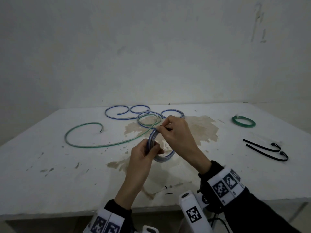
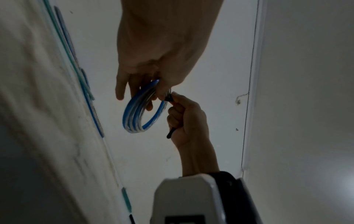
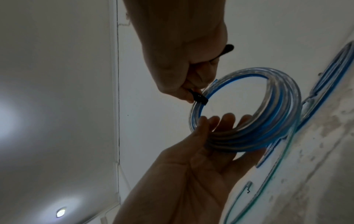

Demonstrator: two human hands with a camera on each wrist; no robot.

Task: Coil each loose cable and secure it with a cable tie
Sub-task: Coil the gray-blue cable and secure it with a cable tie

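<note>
- The left hand [image 1: 144,153] holds a coiled blue cable [image 1: 164,158] above the middle of the white table [image 1: 50,174]; its grip is closed around one side of the coil, with the fingers passing through the ring, as the right wrist view shows [image 3: 216,125].
- The coil [image 3: 277,115] has several turns of clear-and-blue cable and is held up off the table surface.
- The right hand [image 1: 176,132] is at the top of the coil, its grip pinching a black cable tie [image 3: 199,97]; the tie's head lies against the coil's edge, and its tail [image 2: 170,133] sticks out of the bottom of the curled hand in the left wrist view.
- Behind the hands, a loose blue cable [image 1: 117,111] lies in several loops on the far part of the table, and a loose green cable [image 1: 80,132] sweeps across the left side, crossing one blue loop.
- A coiled green cable [image 1: 243,121] lies on the far right of the table.
- Two spare black cable ties [image 1: 265,149] lie side by side near the right edge, well apart from the hands.
- The table surface has brownish stains [image 1: 202,130] under and around the hands.
</note>
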